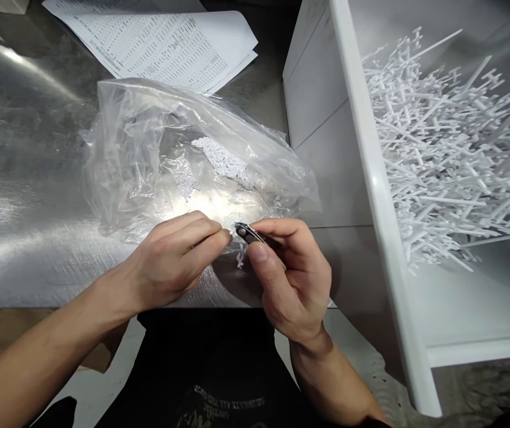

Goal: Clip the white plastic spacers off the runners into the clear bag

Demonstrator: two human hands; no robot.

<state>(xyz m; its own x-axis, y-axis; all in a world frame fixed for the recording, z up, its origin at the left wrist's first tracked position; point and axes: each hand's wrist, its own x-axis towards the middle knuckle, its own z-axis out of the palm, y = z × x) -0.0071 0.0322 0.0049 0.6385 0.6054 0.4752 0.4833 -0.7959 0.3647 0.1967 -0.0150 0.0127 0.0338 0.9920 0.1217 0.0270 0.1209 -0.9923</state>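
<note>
My right hand (293, 273) is closed around a small dark metal clipper-like tool (248, 233), its tip pointing left. Pinched in the fingertips of my left hand (179, 255) is a small white plastic piece (240, 255), which hangs at the tool's tip and is partly hidden by the fingers. Just beyond both hands lies an open clear plastic bag (134, 148). Small white bits (223, 159) are heaped inside it.
At the right, a white bin (382, 196) holds a large pile of branching white plastic pieces (451, 160). Printed sheets (161, 44) lie behind the bag on the metal table (23, 208). A brown cardboard box (9, 333) shows below the table's left front edge.
</note>
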